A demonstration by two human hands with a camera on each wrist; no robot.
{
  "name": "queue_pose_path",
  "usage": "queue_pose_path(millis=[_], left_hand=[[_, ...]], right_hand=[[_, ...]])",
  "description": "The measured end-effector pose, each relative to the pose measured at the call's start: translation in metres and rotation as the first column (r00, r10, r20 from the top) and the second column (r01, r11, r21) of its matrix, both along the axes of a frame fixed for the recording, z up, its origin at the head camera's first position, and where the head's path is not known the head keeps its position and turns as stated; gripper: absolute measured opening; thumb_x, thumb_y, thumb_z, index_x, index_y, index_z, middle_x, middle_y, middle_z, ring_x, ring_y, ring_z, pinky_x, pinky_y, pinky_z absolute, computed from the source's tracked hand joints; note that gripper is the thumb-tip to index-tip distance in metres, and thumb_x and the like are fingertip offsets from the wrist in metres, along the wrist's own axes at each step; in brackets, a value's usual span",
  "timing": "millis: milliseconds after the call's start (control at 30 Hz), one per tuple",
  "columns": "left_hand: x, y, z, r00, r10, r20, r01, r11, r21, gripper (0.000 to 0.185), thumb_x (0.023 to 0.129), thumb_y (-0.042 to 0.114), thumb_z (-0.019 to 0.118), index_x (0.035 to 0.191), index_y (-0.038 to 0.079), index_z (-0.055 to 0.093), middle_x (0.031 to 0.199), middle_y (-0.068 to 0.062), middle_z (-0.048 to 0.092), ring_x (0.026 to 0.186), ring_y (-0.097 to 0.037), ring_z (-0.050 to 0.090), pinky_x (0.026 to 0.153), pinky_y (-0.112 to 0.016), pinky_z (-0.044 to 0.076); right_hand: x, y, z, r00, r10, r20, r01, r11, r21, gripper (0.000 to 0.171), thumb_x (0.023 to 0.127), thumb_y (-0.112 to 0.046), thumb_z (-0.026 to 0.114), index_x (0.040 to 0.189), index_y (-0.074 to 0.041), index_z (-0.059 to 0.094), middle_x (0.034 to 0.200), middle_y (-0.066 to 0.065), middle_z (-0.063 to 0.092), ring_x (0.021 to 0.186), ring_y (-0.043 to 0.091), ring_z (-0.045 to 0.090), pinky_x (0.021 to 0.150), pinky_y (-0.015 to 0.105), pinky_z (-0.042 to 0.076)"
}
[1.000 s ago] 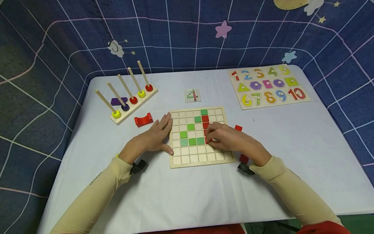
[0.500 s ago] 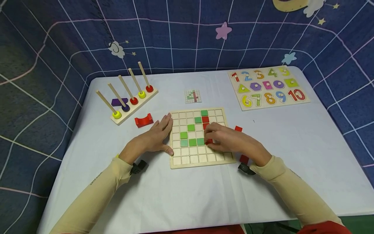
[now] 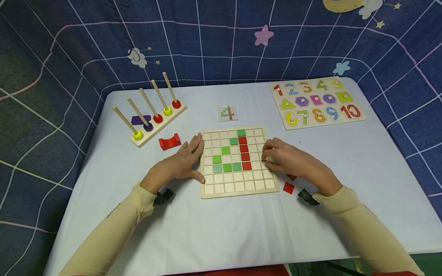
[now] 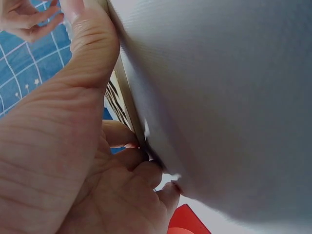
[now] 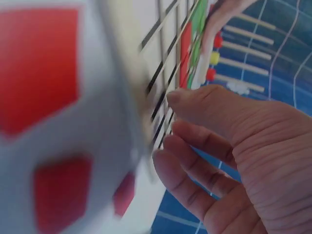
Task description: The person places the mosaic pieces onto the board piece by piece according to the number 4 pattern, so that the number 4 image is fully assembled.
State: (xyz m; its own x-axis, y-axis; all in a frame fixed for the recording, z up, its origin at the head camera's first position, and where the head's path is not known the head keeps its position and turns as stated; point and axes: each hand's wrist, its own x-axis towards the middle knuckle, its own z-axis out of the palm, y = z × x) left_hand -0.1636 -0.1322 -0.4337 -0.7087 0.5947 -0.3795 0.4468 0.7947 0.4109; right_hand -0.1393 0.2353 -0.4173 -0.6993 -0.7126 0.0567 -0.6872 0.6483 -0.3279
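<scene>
A wooden grid board (image 3: pixel 228 188) lies on the table with several green tiles (image 3: pixel 227 167) and a column of red tiles (image 3: pixel 244 156) in its cells. My left hand (image 3: pixel 183 161) rests along the board's left edge, thumb at the lower corner; the left wrist view shows its fingers (image 4: pixel 146 170) against the rim. My right hand (image 3: pixel 284 157) hovers over the board's right edge. In the right wrist view its thumb and fingers (image 5: pixel 180 175) are loosely bent, apart, with nothing between them. Loose red tiles (image 3: pixel 288 188) lie beneath and beside that wrist.
Behind the board lies a small pattern card (image 3: pixel 228 113). A peg stacker (image 3: pixel 159 124) with coloured rings stands at the back left, near a red arched block (image 3: pixel 170 142) and a purple block (image 3: pixel 141 119). A number puzzle (image 3: pixel 317 101) lies at the back right.
My right hand has moved right, from the red column to the board's right edge, uncovering the lowest red tiles in their cells. The left hand has stayed in place.
</scene>
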Motion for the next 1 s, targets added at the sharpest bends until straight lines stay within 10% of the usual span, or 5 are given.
queue_pose_path(millis=[367,1000], left_hand=[[0.001,-0.002,0.004,1.0,0.011,0.005,-0.011,1.0,-0.004,0.136,0.08,0.048,0.089,0.169,-0.006,0.002,0.18,-0.022,-0.012,0.169,-0.041,-0.005,0.138,-0.058,0.006],[0.001,0.0,0.001,1.0,0.001,-0.002,-0.001,1.0,-0.015,0.135,0.08,0.05,0.089,0.169,-0.006,0.003,0.18,-0.022,-0.012,0.169,-0.041,-0.006,0.138,-0.058,0.006]], right_hand=[[-0.003,0.035,-0.006,0.986,-0.164,-0.028,0.164,0.986,-0.02,0.007,0.09,0.0,0.082,0.097,-0.003,0.08,0.108,0.013,0.069,0.103,0.028,0.061,0.088,0.044,0.06],[-0.005,0.038,-0.012,0.985,-0.166,0.044,0.169,0.982,-0.082,0.012,0.09,0.003,0.08,0.1,-0.004,0.079,0.107,0.01,0.068,0.097,0.025,0.063,0.081,0.04,0.062]])
